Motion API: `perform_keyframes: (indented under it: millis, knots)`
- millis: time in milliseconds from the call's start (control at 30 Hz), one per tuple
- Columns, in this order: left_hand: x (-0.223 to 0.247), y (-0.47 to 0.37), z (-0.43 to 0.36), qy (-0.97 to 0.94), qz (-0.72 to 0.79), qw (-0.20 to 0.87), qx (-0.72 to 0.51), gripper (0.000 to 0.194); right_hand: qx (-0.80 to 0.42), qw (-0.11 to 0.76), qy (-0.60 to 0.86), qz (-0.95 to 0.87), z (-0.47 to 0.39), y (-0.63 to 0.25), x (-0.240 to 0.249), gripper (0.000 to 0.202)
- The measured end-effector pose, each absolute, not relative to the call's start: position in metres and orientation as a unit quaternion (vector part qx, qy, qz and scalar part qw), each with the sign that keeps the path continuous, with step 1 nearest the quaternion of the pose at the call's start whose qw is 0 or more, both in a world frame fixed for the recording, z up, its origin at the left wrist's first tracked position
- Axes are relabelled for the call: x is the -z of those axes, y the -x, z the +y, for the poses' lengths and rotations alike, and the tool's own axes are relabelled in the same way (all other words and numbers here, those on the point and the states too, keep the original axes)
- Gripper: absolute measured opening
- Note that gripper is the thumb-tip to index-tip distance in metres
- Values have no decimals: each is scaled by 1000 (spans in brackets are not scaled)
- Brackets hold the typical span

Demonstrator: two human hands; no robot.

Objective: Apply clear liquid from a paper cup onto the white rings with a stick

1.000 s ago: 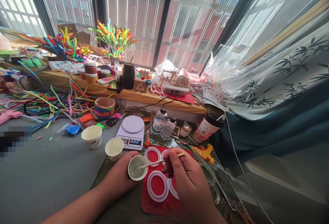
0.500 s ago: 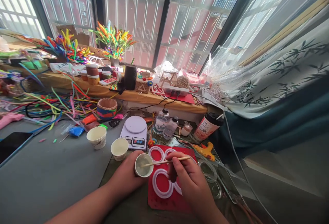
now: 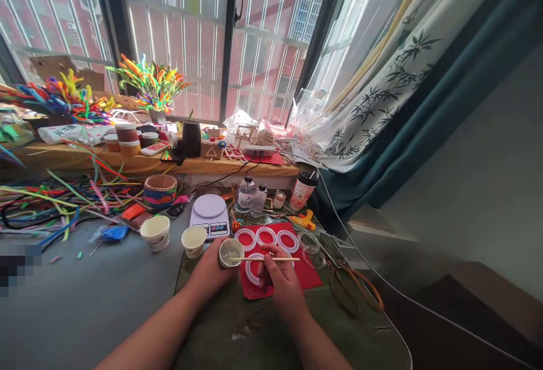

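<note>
My left hand (image 3: 212, 271) is wrapped round a paper cup (image 3: 231, 246) that holds a cloudy, clear liquid. A thin wooden stick (image 3: 263, 259) dips into this cup, pinched near its other end by my right hand (image 3: 278, 279). Under and behind my right hand, several white ring molds (image 3: 267, 237) lie on a red sheet (image 3: 311, 271). Two more paper cups, one nearer (image 3: 194, 242) and one farther left (image 3: 155, 233), stand beside my left hand. Just behind is a white kitchen scale (image 3: 210, 207).
Two clear bottles (image 3: 245, 196), a drink cup (image 3: 302, 192) and a yellow glue gun (image 3: 304, 221) stand or lie behind the sheet. Orange-handled scissors (image 3: 367, 288) lie right. Colorful pipe cleaners (image 3: 55, 203) cover the back left. A cable (image 3: 339, 217) runs down the right.
The view has turned right and tilted, so the things sit farther left and more table front shows. Both hands keep their holds; the stick now lies more level.
</note>
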State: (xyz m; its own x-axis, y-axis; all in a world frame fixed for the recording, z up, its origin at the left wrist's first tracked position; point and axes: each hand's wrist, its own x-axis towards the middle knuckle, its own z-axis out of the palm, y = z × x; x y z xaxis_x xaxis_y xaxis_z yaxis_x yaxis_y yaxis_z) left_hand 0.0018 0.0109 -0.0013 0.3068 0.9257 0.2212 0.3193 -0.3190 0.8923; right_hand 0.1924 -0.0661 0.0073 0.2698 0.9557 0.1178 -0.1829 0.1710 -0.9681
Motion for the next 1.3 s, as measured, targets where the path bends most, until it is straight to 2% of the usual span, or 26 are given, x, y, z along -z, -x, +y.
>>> perform_keyframes:
  millis: [233,433,633,933,1100,1200,1233,1300]
  knots:
    - [0,1,10,-702,435,386,-412,47,-397,653,495,-413,-79,-185,18,50]
    - [-1,2,6,-711,434,376,-406,44,-369,649,494,-446,-87,-180,17,46]
    - [2,-2,9,-703,452,385,-392,46,-354,612,501,-499,-96,-199,-15,52]
    - [2,3,10,-682,495,381,-381,40,-373,523,484,-594,-26,-201,-83,55]
    - [-3,5,9,-658,521,374,-394,39,-330,473,496,-650,-6,-196,-105,42]
    - [-5,1,7,-646,523,382,-404,40,-337,438,476,-684,-3,-198,-108,43]
    - [-6,-1,7,-644,522,385,-405,41,-331,433,472,-693,-3,-199,-108,43]
    - [-6,-5,5,-645,520,393,-400,41,-241,443,494,-708,-4,-204,-108,45]
